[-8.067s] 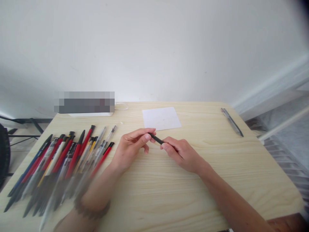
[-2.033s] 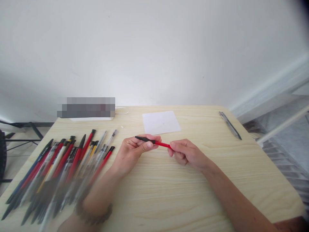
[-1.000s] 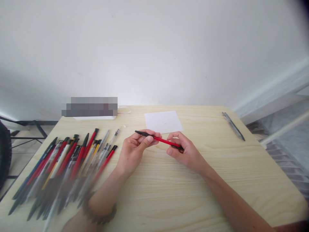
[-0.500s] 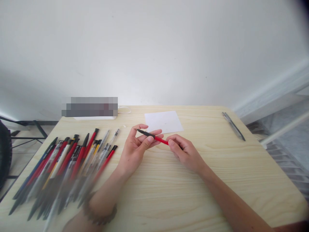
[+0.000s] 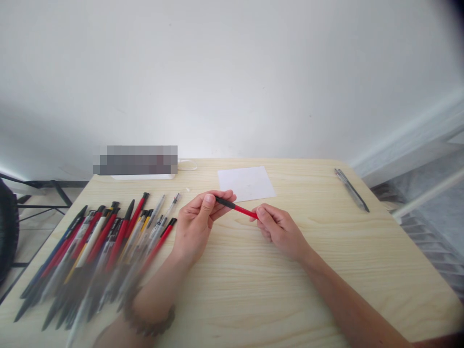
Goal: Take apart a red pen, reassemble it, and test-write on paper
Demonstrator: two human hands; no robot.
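We hold the red pen (image 5: 242,210) level between both hands, left hand (image 5: 197,224) pinching its black end, right hand (image 5: 281,231) gripping the other end.

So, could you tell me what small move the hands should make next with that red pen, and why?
Probably a slight twist and push of the black end onto the barrel of the red pen. The left hand pinches that black end, the right hand pinches the barrel's other end, and the pen is clear of the table, so both ends are braced.
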